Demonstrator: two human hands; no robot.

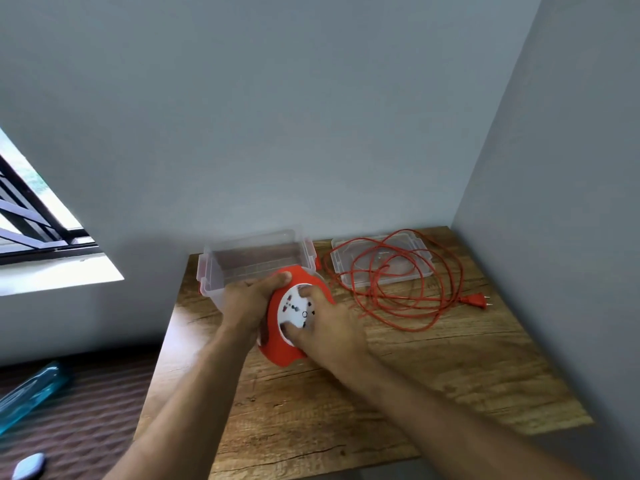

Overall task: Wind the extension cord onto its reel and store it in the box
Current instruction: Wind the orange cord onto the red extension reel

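The orange reel [284, 355] with its white socket face [294, 311] is held above the wooden table [381, 393], tilted toward me. My left hand [247, 301] grips its left rim. My right hand [327, 327] lies on the white face with fingers spread over it. The orange cord [398, 289] lies unwound in loose loops to the right, running from the reel, and its plug [476, 300] rests at the far right. The clear box [249, 263] with orange latches stands open just behind the reel.
The clear lid [381, 259] lies flat under part of the cord, at the back right. Grey walls close off the table's back and right side. On the left are a window, a blue bottle [31, 393] and a small pale object [29, 466] on a dark surface.
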